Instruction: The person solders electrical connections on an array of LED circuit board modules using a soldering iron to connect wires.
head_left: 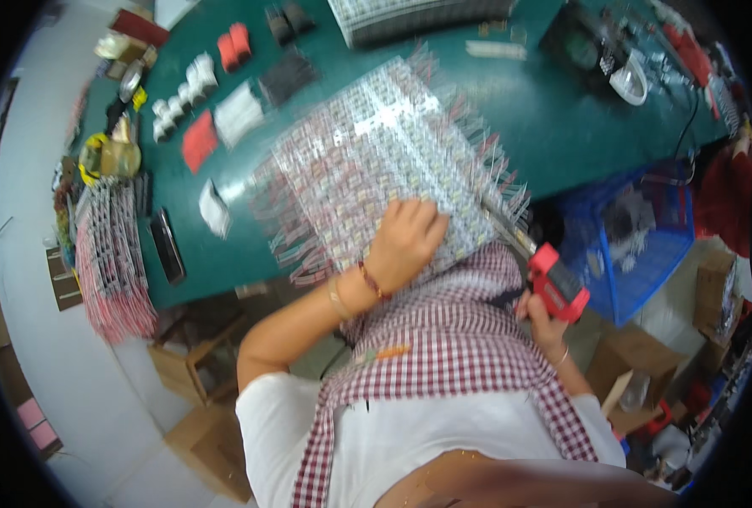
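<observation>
The left hand (405, 241) presses flat, grip open, on the panel of small wired parts (376, 161) tilted at the green surface (511, 102) edge. The right hand (545, 317) grips a red tool (558, 284), seemingly working the panel's near edge; steady aim comes next.

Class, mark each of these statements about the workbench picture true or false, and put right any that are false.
1. The left hand rests on the large panel of small components. True.
2. The right hand holds a blue tool. False: the handheld tool is red.
3. The bench top is green. True.
4. The blue wire basket stands to the person's left. False: it is on the right, beside the bench.
5. The person wears a red and white checked apron. True.
</observation>
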### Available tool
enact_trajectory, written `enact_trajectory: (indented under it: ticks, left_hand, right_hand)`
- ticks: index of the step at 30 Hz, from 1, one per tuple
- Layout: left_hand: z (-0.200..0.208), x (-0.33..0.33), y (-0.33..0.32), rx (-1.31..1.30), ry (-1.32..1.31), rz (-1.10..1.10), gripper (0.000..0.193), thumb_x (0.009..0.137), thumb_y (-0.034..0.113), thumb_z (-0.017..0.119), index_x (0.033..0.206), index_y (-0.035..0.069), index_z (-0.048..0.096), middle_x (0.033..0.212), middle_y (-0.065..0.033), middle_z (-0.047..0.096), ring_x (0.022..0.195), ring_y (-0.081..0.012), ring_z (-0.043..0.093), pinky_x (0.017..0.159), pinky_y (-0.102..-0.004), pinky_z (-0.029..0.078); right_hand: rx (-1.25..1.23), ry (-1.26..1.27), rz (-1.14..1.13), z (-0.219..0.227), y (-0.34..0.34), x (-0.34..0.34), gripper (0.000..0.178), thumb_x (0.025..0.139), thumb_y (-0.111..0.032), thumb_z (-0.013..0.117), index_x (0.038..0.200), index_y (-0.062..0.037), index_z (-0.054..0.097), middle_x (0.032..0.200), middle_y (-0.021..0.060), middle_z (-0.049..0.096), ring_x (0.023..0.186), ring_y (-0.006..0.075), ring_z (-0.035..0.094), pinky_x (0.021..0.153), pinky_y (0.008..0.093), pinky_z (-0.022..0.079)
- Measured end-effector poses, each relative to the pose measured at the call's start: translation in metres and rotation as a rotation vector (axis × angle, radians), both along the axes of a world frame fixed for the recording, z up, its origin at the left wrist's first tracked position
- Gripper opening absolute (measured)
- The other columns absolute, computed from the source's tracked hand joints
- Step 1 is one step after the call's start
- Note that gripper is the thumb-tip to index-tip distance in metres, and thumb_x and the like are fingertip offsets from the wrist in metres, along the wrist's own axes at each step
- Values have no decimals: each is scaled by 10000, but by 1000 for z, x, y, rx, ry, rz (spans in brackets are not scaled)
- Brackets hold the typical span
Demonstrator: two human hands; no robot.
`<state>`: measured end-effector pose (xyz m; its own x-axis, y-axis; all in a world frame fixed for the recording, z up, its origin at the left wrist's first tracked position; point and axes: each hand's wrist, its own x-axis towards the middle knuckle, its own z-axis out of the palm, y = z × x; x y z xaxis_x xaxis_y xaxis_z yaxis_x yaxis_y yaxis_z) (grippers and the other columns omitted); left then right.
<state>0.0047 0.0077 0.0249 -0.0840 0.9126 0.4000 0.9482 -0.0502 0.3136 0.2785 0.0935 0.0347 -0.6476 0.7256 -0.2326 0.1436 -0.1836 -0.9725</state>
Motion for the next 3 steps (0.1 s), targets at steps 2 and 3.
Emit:
enact_trajectory:
  ticks: [2, 3]
  left_hand:
    - [-2, 1, -1, 34, 82, 4, 224, 762, 57, 579, 975, 53, 647, 828, -61, 495, 806, -216, 512, 753, -370, 415]
    - [5, -15, 18, 96, 146, 1, 224, 762, 57, 579, 975, 53, 647, 828, -61, 495, 806, -216, 512, 753, -370, 415]
  right_hand:
    - [-18, 100, -40, -3, 0, -2, 353, 914, -68, 558, 1239, 43, 482, 692, 50, 567, 596, 115, 541, 563, 255, 455]
    - [42, 166, -41, -8, 18, -17, 353, 914, -68, 558, 1239, 43, 482, 692, 50, 567, 596, 115, 541, 563, 255, 455]
